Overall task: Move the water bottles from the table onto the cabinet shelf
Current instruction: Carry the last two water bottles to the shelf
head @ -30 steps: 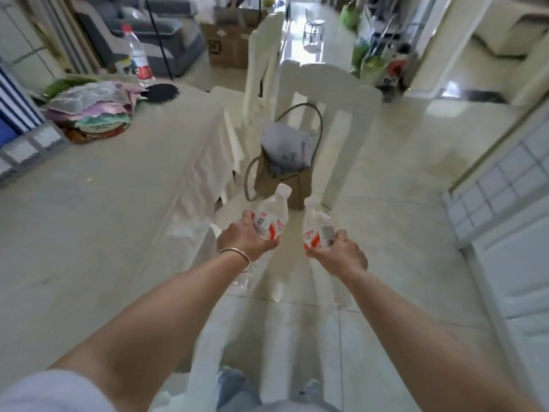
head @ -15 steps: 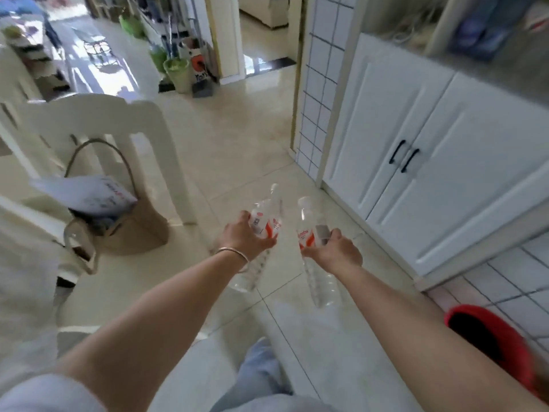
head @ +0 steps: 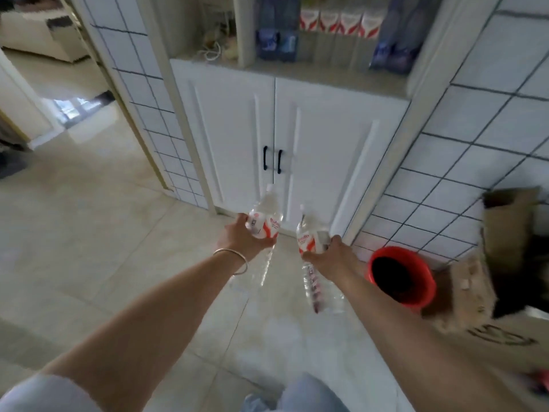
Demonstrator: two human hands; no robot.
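Note:
My left hand [head: 239, 237] grips a clear water bottle [head: 265, 221] with a red and white label, held out over the floor. My right hand [head: 332, 258] grips a second clear water bottle [head: 310, 242] of the same kind. Both bottles point toward the white cabinet [head: 237, 138] straight ahead. Above its two doors runs the cabinet shelf [head: 323, 75], which carries blue packs and a row of red and white cartons.
A red bucket [head: 399, 278] stands on the floor right of my right hand. Cardboard boxes [head: 505, 263] sit further right against the tiled wall [head: 475, 144]. A doorway [head: 59, 99] opens at the left. Black handles [head: 271, 162] mark the cabinet doors.
The view has swung from the table and white chair round to face the cabinet. Both hands still hold their bottles, and the cabinet is now straight ahead and closer.

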